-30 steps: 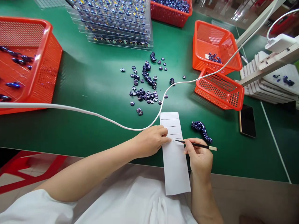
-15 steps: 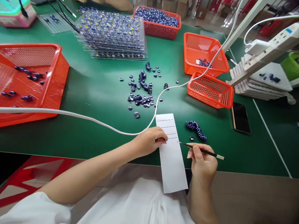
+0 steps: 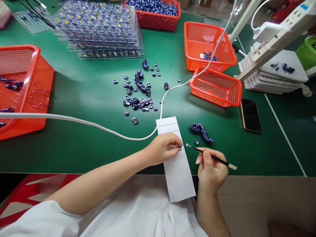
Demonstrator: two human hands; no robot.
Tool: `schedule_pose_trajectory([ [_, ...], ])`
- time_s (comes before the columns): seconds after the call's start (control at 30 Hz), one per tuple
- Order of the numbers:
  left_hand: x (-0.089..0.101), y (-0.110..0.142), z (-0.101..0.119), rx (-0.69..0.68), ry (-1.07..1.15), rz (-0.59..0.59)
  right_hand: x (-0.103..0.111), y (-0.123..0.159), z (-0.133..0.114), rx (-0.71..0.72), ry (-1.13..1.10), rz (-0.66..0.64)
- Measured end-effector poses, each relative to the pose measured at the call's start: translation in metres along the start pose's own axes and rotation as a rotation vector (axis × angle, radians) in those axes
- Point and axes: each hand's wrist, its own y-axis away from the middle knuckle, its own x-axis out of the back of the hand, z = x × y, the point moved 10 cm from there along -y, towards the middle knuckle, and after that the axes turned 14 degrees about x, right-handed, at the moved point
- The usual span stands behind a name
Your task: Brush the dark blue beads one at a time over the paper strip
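My left hand (image 3: 164,148) is over a white paper strip (image 3: 179,177) marked with several dark lines. Between its thumb and fingertips it pinches a small shiny dark-blue bead (image 3: 180,146). My right hand (image 3: 212,169), just right of the strip, grips a thin black pen-like tool (image 3: 218,160) with a pale rear end. At the tool's tip is a tiny whitish square (image 3: 187,144), a short gap from the bead. Beyond the right hand lie a curved row of dark-blue beads (image 3: 201,132) and one loose bead (image 3: 197,142).
A white cable (image 3: 98,126) crosses in front, over the strip's far end. Loose beads (image 3: 140,103) are scattered mid-table. Around them stand orange baskets (image 3: 40,95), stacked clear trays (image 3: 111,54), a red bead-filled basket (image 3: 158,21), a phone (image 3: 251,115) and stacked white pads (image 3: 269,77).
The tool's tip has moved up and away from the strip's edge, and a whitish square now shows on it. My left hand has shifted right, with its bead more visible. The view has shifted.
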Motion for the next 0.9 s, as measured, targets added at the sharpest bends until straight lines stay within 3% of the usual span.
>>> schedule_pose_trajectory([
  [0.2,0.002,-0.001,-0.005,0.056,0.050,-0.026,-0.005,0.002,-0.001,-0.006,0.071,-0.043],
  [0.57,0.003,0.005,0.007,-0.127,-0.275,0.111,-0.012,0.009,-0.012,0.102,0.316,-0.155],
  [0.9,0.001,0.009,0.012,-0.211,-0.361,0.162,-0.016,0.012,-0.011,0.121,0.392,-0.249],
])
